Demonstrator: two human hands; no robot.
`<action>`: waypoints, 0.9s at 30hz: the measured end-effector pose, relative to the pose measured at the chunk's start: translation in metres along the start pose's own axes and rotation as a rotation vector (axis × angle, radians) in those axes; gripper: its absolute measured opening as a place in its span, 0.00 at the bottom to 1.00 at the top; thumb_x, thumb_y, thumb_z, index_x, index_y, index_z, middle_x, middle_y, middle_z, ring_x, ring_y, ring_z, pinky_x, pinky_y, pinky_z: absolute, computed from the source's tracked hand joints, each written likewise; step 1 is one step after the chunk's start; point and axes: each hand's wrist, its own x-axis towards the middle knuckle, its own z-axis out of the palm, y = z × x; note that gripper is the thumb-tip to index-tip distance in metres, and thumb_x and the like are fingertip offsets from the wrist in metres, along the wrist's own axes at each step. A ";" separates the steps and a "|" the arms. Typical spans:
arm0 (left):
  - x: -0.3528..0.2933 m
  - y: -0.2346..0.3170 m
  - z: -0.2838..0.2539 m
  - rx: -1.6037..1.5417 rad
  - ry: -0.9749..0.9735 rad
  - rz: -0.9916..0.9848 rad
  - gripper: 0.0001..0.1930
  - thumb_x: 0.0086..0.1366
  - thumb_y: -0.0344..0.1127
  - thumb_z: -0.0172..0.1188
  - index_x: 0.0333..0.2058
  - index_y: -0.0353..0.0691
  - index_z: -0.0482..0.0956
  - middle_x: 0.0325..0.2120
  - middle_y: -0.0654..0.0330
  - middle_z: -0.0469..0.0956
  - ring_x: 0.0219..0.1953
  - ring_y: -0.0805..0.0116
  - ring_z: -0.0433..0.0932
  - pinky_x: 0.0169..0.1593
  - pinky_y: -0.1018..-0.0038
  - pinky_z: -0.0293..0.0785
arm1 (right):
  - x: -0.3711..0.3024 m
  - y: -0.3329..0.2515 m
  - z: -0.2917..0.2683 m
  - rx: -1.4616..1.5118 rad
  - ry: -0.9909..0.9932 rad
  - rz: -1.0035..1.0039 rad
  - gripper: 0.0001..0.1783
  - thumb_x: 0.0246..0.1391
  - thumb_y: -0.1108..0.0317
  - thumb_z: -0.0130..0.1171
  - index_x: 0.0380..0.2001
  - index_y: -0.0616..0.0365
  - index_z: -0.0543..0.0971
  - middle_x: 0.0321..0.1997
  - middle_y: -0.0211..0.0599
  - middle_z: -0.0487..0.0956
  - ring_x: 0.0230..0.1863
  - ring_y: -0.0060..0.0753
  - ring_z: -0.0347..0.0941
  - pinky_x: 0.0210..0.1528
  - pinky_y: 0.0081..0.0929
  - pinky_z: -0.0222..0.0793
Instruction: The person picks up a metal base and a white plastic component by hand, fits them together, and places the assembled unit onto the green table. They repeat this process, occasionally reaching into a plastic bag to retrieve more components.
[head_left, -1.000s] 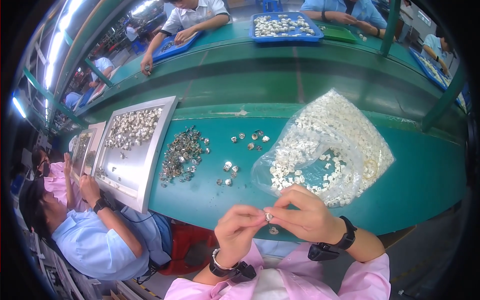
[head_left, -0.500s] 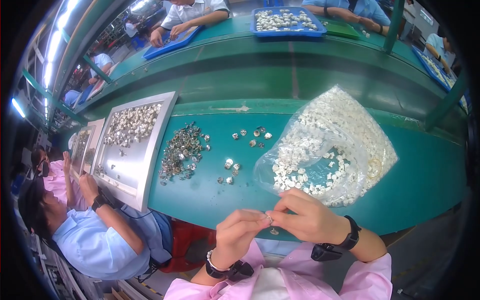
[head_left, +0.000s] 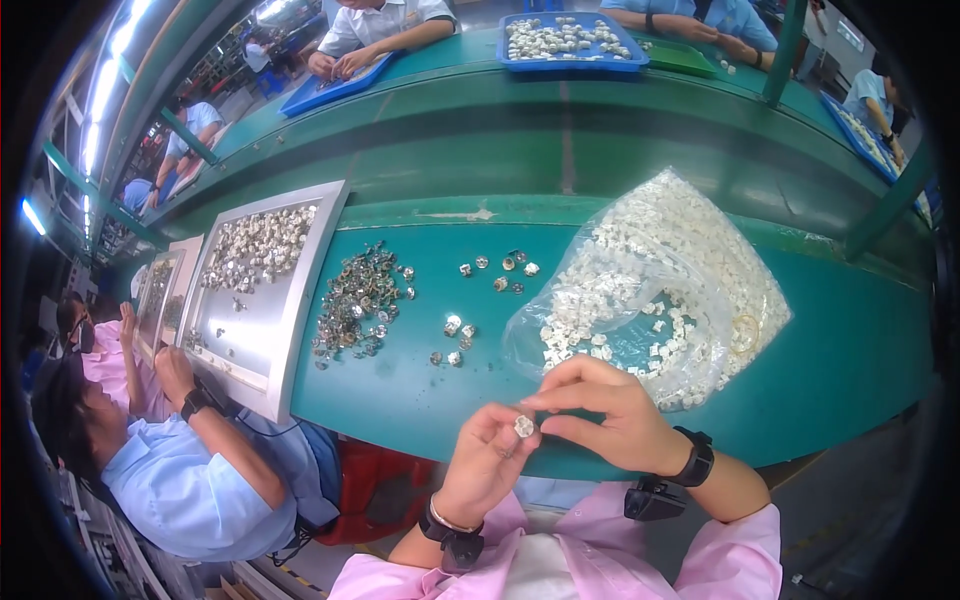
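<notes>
Head camera view: your left hand (head_left: 485, 452) is pinched around a small white component (head_left: 524, 426), which sits at its thumb and fingertips, above the near edge of the green worktable (head_left: 425, 390). Your right hand (head_left: 610, 415) is just beside it, its thumb and forefinger reaching toward the same piece with a narrow gap between their tips; you cannot tell from this angle whether those tips touch the piece or grip anything. You wear a black wristband (head_left: 694, 458) on each wrist and a pink shirt (head_left: 735, 560).

Ahead of your right hand lies a clear plastic bag (head_left: 522, 338) full of white components, its mouth toward you, with loose white pieces (head_left: 672, 345) around the opening. A yellowish rubber band (head_left: 745, 333) shows at its right side. Left of the bag, two small scattered clusters lie on the tabletop, an upper cluster (head_left: 501, 284) and a lower cluster (head_left: 453, 326), mixing white and metallic pieces. Further left is a heap of dark metallic parts (head_left: 358, 305). Beside that heap stands a silver-framed tray (head_left: 312, 290) with assembled-looking white pieces (head_left: 258, 242) gathered toward its far end. A co-worker in a light blue shirt (head_left: 200, 490) sits at your left, and across the bench a blue tray (head_left: 575, 65) holds more white pieces.
</notes>
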 end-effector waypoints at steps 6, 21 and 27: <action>-0.004 -0.006 -0.001 -0.107 0.037 -0.130 0.06 0.63 0.31 0.58 0.38 0.39 0.73 0.38 0.62 0.75 0.41 0.74 0.74 0.48 0.80 0.71 | -0.001 0.004 -0.002 0.095 -0.082 -0.004 0.12 0.47 0.76 0.63 0.39 0.57 0.82 0.37 0.35 0.76 0.37 0.27 0.73 0.39 0.21 0.68; -0.005 -0.013 0.005 -0.250 0.060 -0.176 0.09 0.62 0.29 0.57 0.40 0.33 0.73 0.40 0.59 0.75 0.40 0.75 0.75 0.46 0.83 0.74 | 0.000 0.004 -0.006 0.305 -0.112 0.120 0.11 0.45 0.79 0.64 0.35 0.61 0.82 0.35 0.34 0.76 0.36 0.24 0.73 0.36 0.20 0.69; -0.008 -0.010 0.002 -0.221 0.065 -0.176 0.08 0.64 0.29 0.54 0.41 0.34 0.75 0.39 0.59 0.76 0.40 0.76 0.75 0.45 0.84 0.74 | 0.001 0.001 -0.007 0.057 -0.112 -0.041 0.09 0.44 0.78 0.65 0.32 0.60 0.83 0.33 0.34 0.77 0.32 0.25 0.73 0.31 0.18 0.68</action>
